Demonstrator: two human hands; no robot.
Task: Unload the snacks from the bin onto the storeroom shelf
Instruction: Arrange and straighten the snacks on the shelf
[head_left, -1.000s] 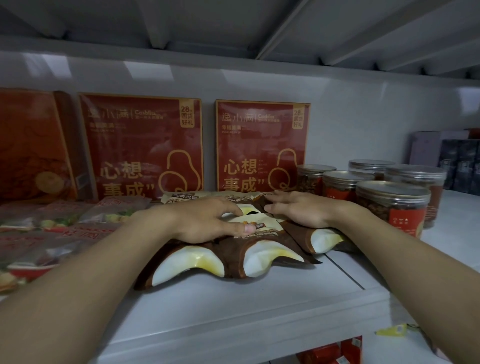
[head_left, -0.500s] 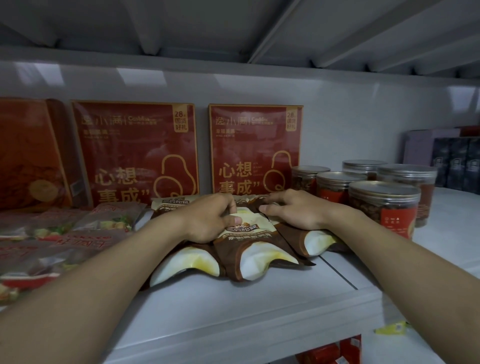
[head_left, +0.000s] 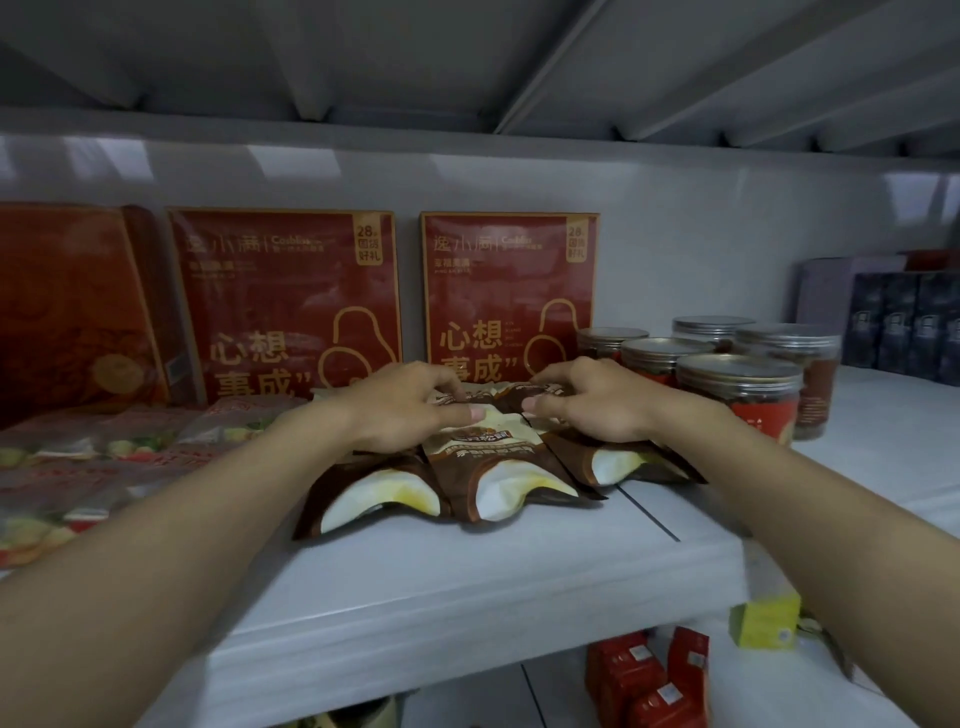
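Pile of brown snack pouches (head_left: 506, 483) already lies on the shelf (head_left: 467, 577), beside the lidded jars (head_left: 737, 384). Left hand (head_left: 410, 410) and right hand (head_left: 592, 408) both grip its back edge, likely squaring it. No bin visible, so remainder unknown.

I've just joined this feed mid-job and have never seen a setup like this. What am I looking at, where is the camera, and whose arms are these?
There is no machine here: a person is working with bare hands. The one picture comes from a wide-angle camera worn on the person's head, looking forward and down, so both arms reach in from the bottom corners. The left hand and the right hand have their fingers curled on the top edges of several brown pouches, which lie fanned out on the white shelf. Behind them, red boxes stand against the wall. Lidded jars stand to the right and clear packets lie to the left. The bin is not in view.
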